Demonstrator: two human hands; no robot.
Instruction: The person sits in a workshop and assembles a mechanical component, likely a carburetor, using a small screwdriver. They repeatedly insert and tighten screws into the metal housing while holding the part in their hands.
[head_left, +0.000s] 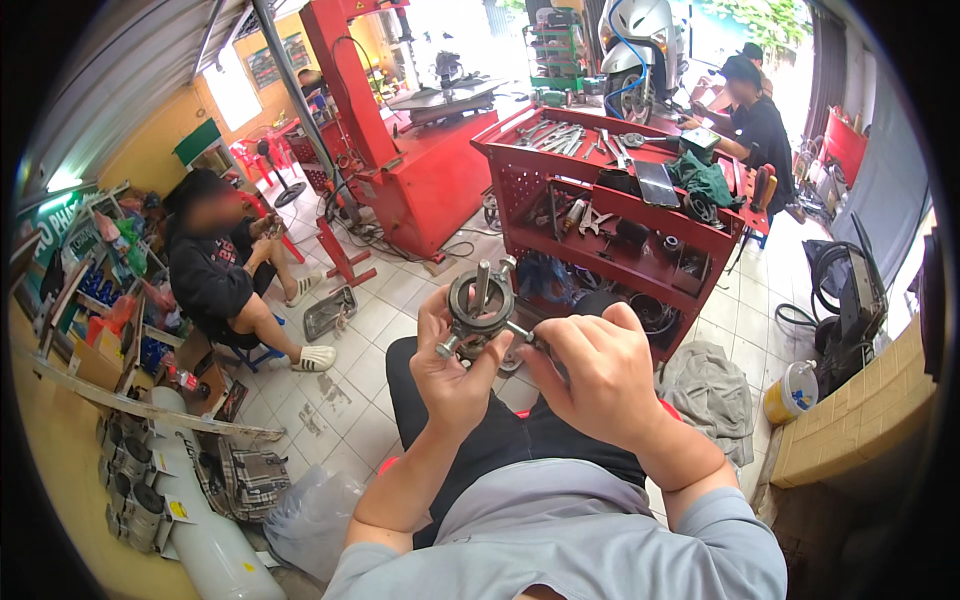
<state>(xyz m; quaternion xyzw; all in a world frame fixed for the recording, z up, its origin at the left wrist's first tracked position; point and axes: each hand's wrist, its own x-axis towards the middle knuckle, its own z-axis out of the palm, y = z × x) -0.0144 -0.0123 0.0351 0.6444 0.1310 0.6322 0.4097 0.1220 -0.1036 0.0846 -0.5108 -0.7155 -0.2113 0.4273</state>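
Torso: grey fabric shirt (570, 540) at the lower centre of the frame, nearest the camera; black trousers over the lap beyond it.
Left hand (452, 372): clenched around the lower left side of the round dark steel puller body with protruding threaded bolts (481, 308), thumb across its front face; this grip appears to steady the part at chest height.
Right hand (597, 372): fingertips pinch the bolt projecting from the part's right side, apparently to turn or seat it.
Part location: centre of the frame, raised above the lap, between both hands.
Part texture: machined metal, greasy and dull; ring-shaped body, one cylindrical stud upright at its top.
Red steel tool trolley (620, 215): upper centre, just beyond the hands; wrenches lie loose on its top tray.
Floor: pale glazed tiles (345, 400), stained.
Grey crumpled rag (712, 392): right of centre, on the floor.
Seated person in black (222, 270): left of frame, well apart.
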